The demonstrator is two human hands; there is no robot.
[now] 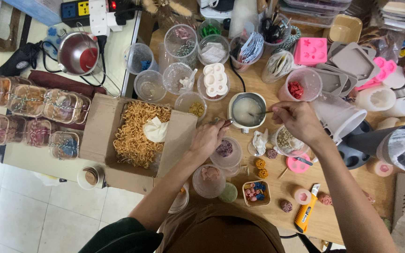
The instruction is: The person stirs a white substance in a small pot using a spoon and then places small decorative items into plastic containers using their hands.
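Stirring a small white pot (247, 110) of pale liquid, the right hand (296, 119) pinches a thin stick (262, 113) while the left hand (207, 138) grips the pot's handle (224, 123). Crowded cups (225, 152) sit close on the surface (277, 192); a jolt could likely splash liquid onto them.

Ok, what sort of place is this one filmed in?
Probably a home craft bench for wax or soap pieces. The left hand holds a small melting pot of pale liquid, the right hand stirs it, and pink silicone moulds and plastic cups crowd the wooden table.
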